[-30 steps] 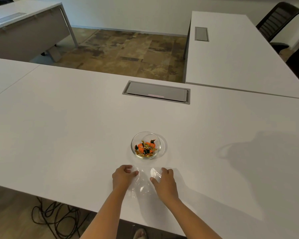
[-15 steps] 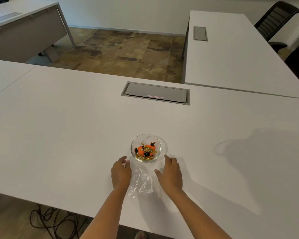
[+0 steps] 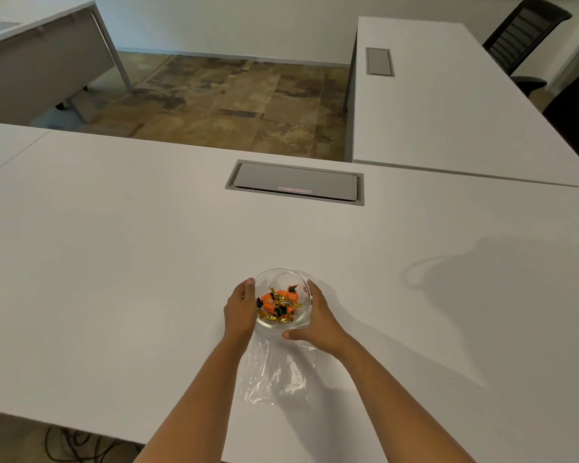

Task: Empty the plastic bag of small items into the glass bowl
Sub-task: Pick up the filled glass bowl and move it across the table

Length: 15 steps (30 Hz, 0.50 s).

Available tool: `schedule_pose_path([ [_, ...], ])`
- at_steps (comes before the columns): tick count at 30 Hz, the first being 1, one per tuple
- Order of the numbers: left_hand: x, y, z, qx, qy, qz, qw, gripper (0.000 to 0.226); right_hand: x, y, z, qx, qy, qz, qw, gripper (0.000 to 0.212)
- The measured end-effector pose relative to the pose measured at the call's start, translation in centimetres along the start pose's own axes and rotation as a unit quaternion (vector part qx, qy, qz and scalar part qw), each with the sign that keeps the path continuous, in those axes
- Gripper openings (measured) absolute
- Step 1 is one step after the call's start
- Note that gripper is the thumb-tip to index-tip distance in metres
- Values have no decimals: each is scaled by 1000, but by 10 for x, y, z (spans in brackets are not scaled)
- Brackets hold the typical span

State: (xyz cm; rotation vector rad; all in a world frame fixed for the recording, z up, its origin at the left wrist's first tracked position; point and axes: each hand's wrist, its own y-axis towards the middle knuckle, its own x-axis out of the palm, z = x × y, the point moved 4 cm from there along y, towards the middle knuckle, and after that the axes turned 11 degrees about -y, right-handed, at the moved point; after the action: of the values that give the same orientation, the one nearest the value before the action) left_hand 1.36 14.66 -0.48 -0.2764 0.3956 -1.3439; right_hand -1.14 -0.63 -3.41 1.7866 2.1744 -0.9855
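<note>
A small glass bowl stands on the white table, holding several wrapped sweets in orange, gold and black. My left hand cups the bowl's left side and my right hand cups its right side, thumb under the near rim. The clear plastic bag lies flat and crumpled on the table between my forearms, nearer to me than the bowl. It looks empty. Neither hand touches it.
A grey cable hatch is set into the table beyond the bowl. A second white desk joins at the back right, with a black chair behind it. Cables lie on the floor under the near edge.
Both hands left the flattened bag and moved forward to the bowl, and now clasp it on either side. The bag stays where it lay.
</note>
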Motion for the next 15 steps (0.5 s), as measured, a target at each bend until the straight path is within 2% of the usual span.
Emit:
schedule_pose_path([
  [15, 10, 11, 5, -4, -5, 2, 1000, 40, -8, 5, 0, -7, 48, -1, 999, 102],
])
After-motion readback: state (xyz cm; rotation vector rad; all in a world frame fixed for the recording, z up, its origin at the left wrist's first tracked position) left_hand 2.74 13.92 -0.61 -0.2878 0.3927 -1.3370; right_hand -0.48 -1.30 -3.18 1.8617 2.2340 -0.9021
